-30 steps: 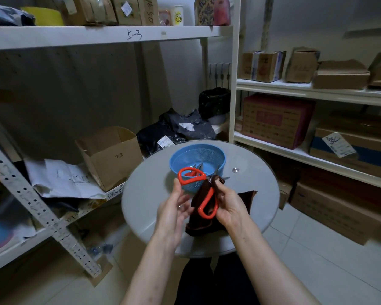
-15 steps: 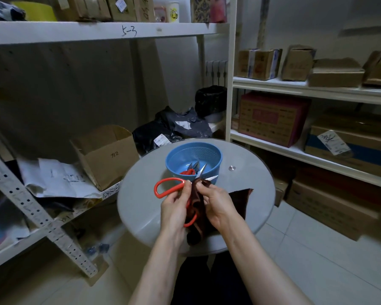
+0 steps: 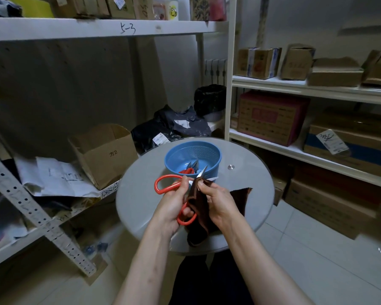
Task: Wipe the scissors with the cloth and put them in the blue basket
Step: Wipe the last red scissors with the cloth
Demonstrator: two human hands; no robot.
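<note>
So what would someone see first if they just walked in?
Probably the red-handled scissors, open in the middle of the view: the left hand holds the handles while the right hand pinches a dark brown cloth round the blades. Just behind, a blue basket with more scissors inside stands on the round table.

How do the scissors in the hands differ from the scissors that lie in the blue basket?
The held scissors are above the table in the left hand; the basket scissors lie untouched inside the blue basket. The held scissors are spread open, the right hand holding the dark cloth on their blades; the basket scissors are mostly hidden by the rim. Both have red handles and metal blades.
</note>
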